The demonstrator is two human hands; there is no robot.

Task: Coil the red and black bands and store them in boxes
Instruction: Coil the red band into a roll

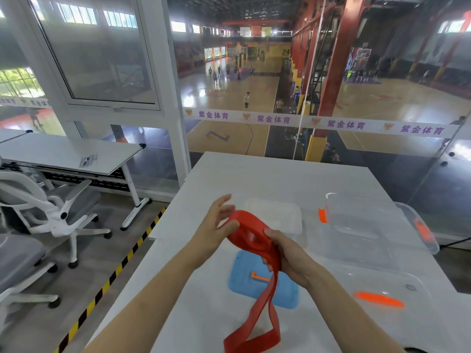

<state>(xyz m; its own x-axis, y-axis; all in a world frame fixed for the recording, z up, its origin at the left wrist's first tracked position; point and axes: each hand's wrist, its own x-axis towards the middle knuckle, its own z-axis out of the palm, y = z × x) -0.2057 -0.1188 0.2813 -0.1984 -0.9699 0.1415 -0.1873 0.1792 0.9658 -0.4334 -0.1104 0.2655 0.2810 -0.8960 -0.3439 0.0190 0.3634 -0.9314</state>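
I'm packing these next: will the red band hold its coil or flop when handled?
Probably floppy: the red band hangs limp below the right hand. Likely springy too, since the left hand presses the coil.

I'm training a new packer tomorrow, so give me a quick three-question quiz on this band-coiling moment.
1. True or false: the red band is fully coiled.
2. Which hand has its fingers curled round the band? A: left hand. B: right hand.
3. Fill in: the flat lid lying below the hands is ____ in colour.

Key: 1 false, a long part of it hangs loose below the hands; 2 B; 3 blue.
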